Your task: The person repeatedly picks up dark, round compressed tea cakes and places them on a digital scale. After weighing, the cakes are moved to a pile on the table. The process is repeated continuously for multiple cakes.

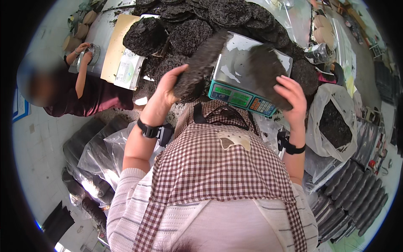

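My left hand (171,85) grips the edge of a black, flaky round cake (202,62) that looks like dried seaweed, tilted steeply and smeared by motion. Opposite it, my right hand (292,97) has its fingers on the edge of another dark cake (265,72), also blurred, over the right part of the scale. Between the two cakes shows the metal pan of a teal digital scale (231,95), its green display lit. Pale scraps or reflections mark the pan. Whether either cake touches it, I cannot tell.
More black cakes (191,37) are heaped behind and left of the scale. An open plastic bag (312,122) of dark flakes stands right, near stacked dark packs (354,193). Printed sheets (128,69) lie left; beyond them a co-worker's hands (85,53) hold a round clear object.
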A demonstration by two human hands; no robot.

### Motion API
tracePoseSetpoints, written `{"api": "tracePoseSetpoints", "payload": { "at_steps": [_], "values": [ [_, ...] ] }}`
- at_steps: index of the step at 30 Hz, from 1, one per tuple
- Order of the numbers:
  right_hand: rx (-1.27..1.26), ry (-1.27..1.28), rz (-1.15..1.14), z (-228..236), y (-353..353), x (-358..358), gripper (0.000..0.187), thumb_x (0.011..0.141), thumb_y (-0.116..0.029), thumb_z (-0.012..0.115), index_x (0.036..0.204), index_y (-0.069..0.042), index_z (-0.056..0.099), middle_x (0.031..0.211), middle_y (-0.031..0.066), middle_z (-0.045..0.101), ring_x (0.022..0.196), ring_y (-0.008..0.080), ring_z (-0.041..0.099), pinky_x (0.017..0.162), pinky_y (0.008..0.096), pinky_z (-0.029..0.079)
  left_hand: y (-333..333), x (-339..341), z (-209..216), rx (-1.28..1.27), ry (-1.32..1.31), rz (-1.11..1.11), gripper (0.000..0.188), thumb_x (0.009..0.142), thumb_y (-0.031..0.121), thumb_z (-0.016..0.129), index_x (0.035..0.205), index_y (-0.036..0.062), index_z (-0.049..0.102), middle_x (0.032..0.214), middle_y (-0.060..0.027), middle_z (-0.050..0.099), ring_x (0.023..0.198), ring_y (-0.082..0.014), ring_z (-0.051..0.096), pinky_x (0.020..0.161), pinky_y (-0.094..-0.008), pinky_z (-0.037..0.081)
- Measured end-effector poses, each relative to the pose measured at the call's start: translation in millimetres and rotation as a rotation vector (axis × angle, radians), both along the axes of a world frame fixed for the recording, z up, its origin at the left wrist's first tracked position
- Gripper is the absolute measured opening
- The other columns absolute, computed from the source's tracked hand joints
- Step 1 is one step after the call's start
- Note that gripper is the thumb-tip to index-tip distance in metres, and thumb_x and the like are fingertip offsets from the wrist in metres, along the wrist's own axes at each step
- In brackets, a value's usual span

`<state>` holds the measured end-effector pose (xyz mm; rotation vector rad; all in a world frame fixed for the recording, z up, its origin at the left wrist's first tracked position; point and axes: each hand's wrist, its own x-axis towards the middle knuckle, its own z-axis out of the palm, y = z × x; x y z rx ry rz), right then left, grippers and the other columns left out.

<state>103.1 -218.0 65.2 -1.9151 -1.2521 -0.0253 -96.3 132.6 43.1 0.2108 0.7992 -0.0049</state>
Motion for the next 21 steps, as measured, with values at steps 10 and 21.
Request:
{"api": "tracePoseSetpoints", "payload": {
  "at_steps": [10, 21],
  "values": [
    [-0.049, 0.353, 0.358, 29.3, 57.6, 15.4, 0.029, 0.073, 0.003, 0.083, 0.101, -0.006, 0.08, 0.139, 0.0145, 0.067, 0.118, 0.0308, 0.069, 0.104, 0.0367, 0.053, -46.4, 62.9, -62.7, -0.043, -0.172, -0.713, 0.038, 0.109, 0.017, 0.047, 0.134, -0.0112, 0.055, 0.121, -0.0214, 0.07, 0.102, -0.0318, 0.075, 0.088, -0.0433, 0.067],
    [-0.236, -0.408, -0.162, -27.3, 22.4, -32.5, 0.057, 0.071, -0.003, 0.084, 0.127, -0.004, 0.07, 0.132, 0.011, 0.071, 0.125, 0.0328, 0.064, 0.11, 0.047, 0.048, 133.7, -5.5, -92.2, 1.886, 0.24, -0.234, 0.032, 0.097, 0.015, 0.069, 0.125, 0.0011, 0.065, 0.114, -0.013, 0.07, 0.095, -0.0206, 0.069, 0.085, -0.0332, 0.056]
  ]
}}
